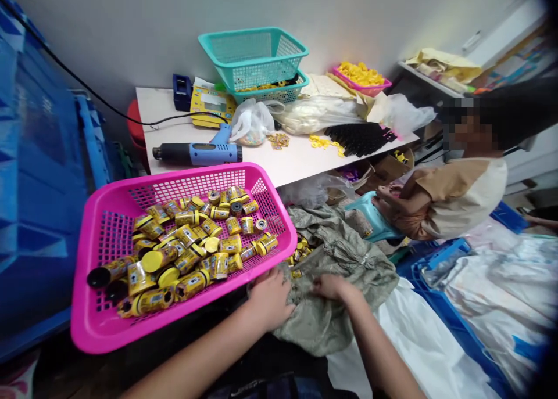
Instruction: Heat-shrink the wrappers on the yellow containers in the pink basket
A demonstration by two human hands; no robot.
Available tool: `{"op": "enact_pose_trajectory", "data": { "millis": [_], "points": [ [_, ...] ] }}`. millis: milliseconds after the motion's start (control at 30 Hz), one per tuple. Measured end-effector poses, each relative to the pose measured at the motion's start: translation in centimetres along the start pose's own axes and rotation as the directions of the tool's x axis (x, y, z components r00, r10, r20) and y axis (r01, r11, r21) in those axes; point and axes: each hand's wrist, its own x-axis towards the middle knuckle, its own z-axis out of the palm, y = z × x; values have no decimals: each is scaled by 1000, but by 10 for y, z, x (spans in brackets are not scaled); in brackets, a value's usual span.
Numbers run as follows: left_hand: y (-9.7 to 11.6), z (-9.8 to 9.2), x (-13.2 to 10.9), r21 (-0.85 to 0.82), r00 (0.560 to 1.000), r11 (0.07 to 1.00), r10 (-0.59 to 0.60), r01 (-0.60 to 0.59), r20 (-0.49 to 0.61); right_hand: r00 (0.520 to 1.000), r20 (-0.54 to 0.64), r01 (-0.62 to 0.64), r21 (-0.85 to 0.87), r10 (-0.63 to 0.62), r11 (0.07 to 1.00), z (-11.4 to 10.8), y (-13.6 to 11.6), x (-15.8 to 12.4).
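A grey-green woven sack lies open in front of me, with small yellow-labelled pieces inside its mouth. My left hand is at the sack's near left edge, just below the basket's corner; its fingertips are hidden at the cloth. On the right side of the opening, my right hand has its fingers curled closed on the sack. To the left, a pink basket holds many small yellow-labelled jars, some with yellow lids, a few with black ones.
Behind stands a white table with a heat gun, teal baskets, plastic bags and black strips. A person sits at the right beside a light-blue stool. Blue crates rise at the left; white sacks lie right.
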Motion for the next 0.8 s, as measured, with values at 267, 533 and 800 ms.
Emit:
{"op": "enact_pose_trajectory", "data": {
  "millis": [267,533,800],
  "points": [
    [23,-60,-37,-110,959,952,284,-285,-22,717,-393,608,-51,-576,792,-115,-168,37],
    [-48,-155,-116,196,815,870,-315,453,-486,834,-147,498,-216,-532,840,-71,-279,86],
    [-84,-150,-150,-442,658,796,-597,413,-460,669,-283,721,28,-687,692,-104,-220,41]
  ]
}}
